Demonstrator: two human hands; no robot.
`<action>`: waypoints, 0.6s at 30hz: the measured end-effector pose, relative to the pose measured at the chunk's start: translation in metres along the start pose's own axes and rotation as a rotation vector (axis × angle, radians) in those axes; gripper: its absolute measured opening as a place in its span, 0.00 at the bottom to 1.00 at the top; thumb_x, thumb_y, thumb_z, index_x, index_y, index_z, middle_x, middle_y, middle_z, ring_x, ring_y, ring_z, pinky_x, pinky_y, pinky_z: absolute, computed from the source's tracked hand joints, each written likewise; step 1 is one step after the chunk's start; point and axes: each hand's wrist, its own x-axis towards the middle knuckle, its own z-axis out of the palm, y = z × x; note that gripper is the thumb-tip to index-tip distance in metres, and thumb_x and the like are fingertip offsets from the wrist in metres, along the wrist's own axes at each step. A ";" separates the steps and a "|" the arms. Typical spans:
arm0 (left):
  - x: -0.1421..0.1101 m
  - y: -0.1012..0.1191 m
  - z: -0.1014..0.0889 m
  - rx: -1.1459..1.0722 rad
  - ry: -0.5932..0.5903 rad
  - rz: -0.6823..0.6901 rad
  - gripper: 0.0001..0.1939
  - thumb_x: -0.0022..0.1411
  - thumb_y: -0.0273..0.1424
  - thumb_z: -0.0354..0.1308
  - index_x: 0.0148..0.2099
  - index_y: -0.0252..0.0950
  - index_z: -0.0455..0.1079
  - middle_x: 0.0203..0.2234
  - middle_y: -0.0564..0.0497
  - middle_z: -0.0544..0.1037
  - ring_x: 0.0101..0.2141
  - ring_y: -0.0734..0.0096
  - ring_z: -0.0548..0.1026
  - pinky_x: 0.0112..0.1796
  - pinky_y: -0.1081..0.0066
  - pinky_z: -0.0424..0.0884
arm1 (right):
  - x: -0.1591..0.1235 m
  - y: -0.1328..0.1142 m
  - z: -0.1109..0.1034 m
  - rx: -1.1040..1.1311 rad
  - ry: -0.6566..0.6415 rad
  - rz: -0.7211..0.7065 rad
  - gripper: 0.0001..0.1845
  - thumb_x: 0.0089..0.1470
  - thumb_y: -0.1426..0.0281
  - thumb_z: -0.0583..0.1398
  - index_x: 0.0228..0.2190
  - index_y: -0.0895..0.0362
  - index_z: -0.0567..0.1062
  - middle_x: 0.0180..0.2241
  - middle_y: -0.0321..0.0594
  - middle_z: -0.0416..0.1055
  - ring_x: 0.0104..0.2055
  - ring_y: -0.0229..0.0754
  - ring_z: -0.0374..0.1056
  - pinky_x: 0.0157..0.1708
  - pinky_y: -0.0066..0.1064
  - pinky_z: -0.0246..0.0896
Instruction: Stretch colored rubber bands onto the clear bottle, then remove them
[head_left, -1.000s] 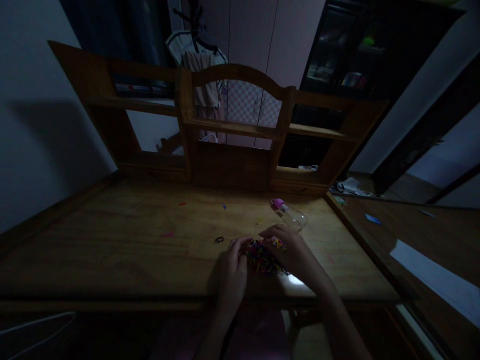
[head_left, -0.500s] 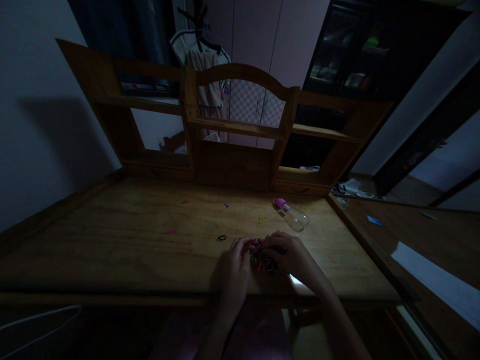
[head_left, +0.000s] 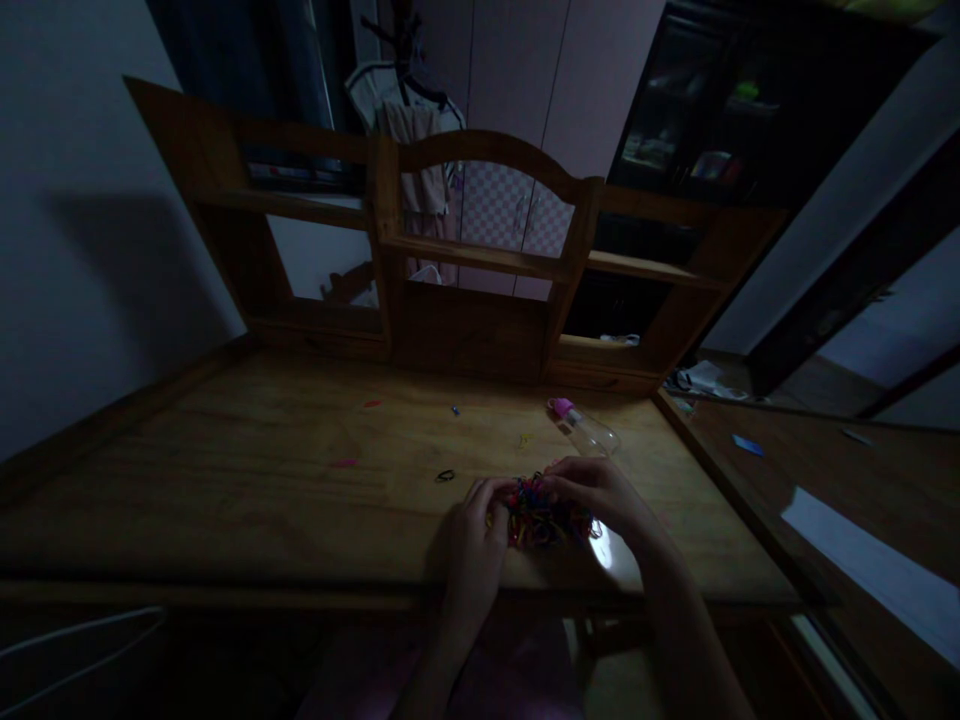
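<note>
A heap of small coloured elastic bands (head_left: 547, 518), red, blue, yellow and black, lies near the desk's front edge. My left hand (head_left: 480, 520) curls its fingers round the heap's left side. From the upper right my right hand (head_left: 596, 490) reaches in, thumb and fingers pinched together on the bands; what exactly is between its fingertips is too dark to make out. A bright reflective patch (head_left: 613, 552) shows just under the right hand. Loose on the desk are a black band (head_left: 445, 476), a yellow band (head_left: 526, 440) and a pink band (head_left: 346, 463).
A clear bottle with a pink cap (head_left: 561, 407) lies behind my right hand. Farther back are a small blue piece (head_left: 455, 410) and a red piece (head_left: 372, 404). The wooden shelf unit (head_left: 480, 262) closes off the desk's rear. White paper (head_left: 870, 555) rests on the surface at right.
My right hand has lifted slightly and moved right, uncovering more of the heap, which now spreads farther right. My left hand stays almost in place.
</note>
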 end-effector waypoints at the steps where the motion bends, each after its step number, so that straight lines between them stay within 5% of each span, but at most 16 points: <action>1: 0.000 0.000 0.000 0.005 0.000 0.002 0.14 0.62 0.24 0.48 0.44 0.39 0.73 0.42 0.49 0.78 0.43 0.66 0.75 0.44 0.68 0.69 | 0.001 0.001 0.000 0.001 0.003 0.004 0.15 0.51 0.58 0.65 0.32 0.58 0.80 0.28 0.39 0.76 0.30 0.38 0.70 0.31 0.27 0.63; 12: 0.001 -0.004 0.006 0.023 -0.111 0.076 0.13 0.58 0.34 0.62 0.47 0.42 0.74 0.44 0.49 0.78 0.45 0.64 0.75 0.47 0.67 0.71 | -0.002 -0.001 0.009 0.087 -0.017 0.019 0.15 0.50 0.58 0.65 0.31 0.58 0.79 0.29 0.38 0.76 0.32 0.38 0.71 0.33 0.27 0.65; 18: 0.000 -0.008 0.008 -0.004 -0.113 0.014 0.09 0.61 0.32 0.58 0.44 0.42 0.74 0.38 0.52 0.81 0.40 0.67 0.78 0.42 0.70 0.72 | -0.002 -0.001 0.011 0.113 -0.045 0.039 0.16 0.51 0.58 0.65 0.31 0.59 0.78 0.29 0.39 0.76 0.31 0.39 0.72 0.34 0.29 0.66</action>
